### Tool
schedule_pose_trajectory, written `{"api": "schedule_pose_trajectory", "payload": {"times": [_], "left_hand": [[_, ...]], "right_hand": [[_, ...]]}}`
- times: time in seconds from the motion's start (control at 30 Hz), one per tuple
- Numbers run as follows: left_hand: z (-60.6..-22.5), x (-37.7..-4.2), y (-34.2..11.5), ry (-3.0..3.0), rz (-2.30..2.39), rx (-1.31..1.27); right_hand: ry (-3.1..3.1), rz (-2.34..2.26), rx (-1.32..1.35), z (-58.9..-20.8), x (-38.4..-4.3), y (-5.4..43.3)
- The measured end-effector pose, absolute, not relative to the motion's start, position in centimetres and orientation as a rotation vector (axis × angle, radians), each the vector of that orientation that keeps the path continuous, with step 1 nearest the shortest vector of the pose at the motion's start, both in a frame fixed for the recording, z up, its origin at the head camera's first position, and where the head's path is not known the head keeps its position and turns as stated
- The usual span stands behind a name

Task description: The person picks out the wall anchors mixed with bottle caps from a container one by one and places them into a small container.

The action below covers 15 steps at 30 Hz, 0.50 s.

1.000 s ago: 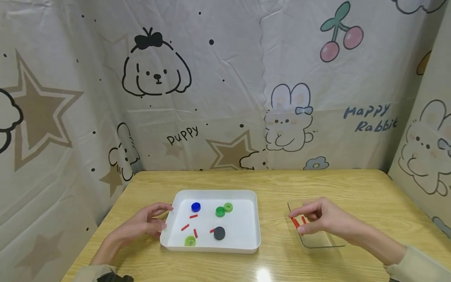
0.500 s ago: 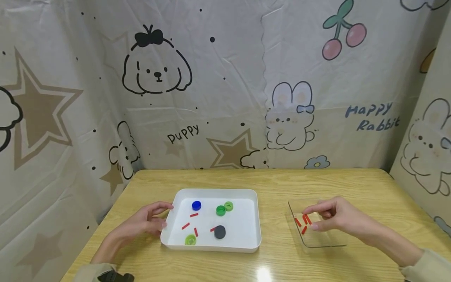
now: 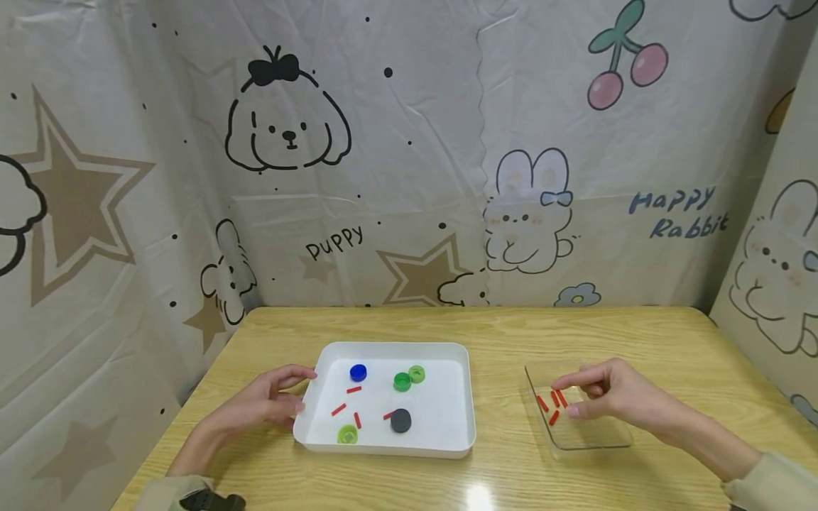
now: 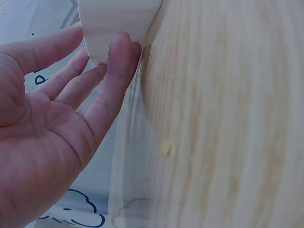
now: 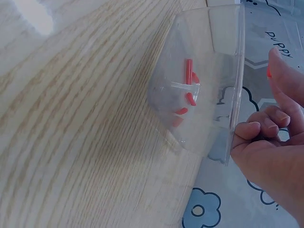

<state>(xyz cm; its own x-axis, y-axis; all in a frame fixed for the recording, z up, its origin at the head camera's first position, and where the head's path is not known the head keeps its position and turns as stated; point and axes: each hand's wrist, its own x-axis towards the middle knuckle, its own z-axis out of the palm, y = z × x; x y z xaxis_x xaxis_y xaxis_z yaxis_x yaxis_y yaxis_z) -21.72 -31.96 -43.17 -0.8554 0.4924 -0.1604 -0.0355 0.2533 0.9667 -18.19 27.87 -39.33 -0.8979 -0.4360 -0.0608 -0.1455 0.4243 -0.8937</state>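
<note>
In the head view a white tray (image 3: pixel 460 397) holds several thin red sticks (image 3: pixel 339 409) and bottle caps: blue (image 3: pixel 358 372), green (image 3: pixel 402 382), light green (image 3: pixel 348 434) and black (image 3: pixel 400 421). My left hand (image 3: pixel 262 397) touches the tray's left side with spread fingertips; in the left wrist view they rest against its white wall (image 4: pixel 109 23). My right hand (image 3: pixel 616 397) is over a clear plastic box (image 3: pixel 594 446), pinching a short red stick (image 5: pixel 269 72) between thumb and index finger, mostly hidden in the right wrist view. Several other red sticks (image 5: pixel 189 71) lie inside the box.
Both containers stand on a wood-grain table (image 3: pixel 498 333), the white tray left of the clear box. A printed curtain (image 3: pixel 409 177) hangs behind the table and along both sides. A second light green cap (image 3: pixel 417 374) touches the green one.
Since a second ago my right hand has shifted right, from the box's left edge to over its middle, and the red sticks below show more fully. My left hand stays at the tray.
</note>
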Motion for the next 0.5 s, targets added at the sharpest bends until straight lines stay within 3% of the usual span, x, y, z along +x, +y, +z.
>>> {"api": "schedule_pose_trajectory", "payload": {"times": [0.5], "left_hand": [[-43.14,-21.74,-31.94,2.11,1.627,0.422]], "right_hand": [[2.44,-1.393,-0.537,-39.37,-18.53,26.92]]}}
